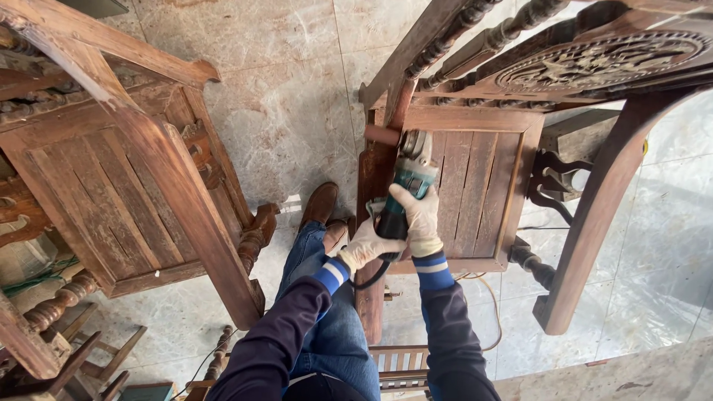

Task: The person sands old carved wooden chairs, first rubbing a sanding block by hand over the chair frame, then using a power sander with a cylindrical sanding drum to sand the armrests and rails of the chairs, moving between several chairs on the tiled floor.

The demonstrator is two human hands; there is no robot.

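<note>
Head view: left hand clenched on the rear grip of the teal angle grinder, right hand wrapped over its body — two-handed for control, disc end pressed against the upturned wooden chair frame.

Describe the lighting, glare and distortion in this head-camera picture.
Head view: soft daylight, sharp throughout; pale glare on the marble floor at right; wide-angle bending curves the chair legs; both gloved hands, left hand and right hand, on the angle grinder, evenly lit, unblurred.
</note>
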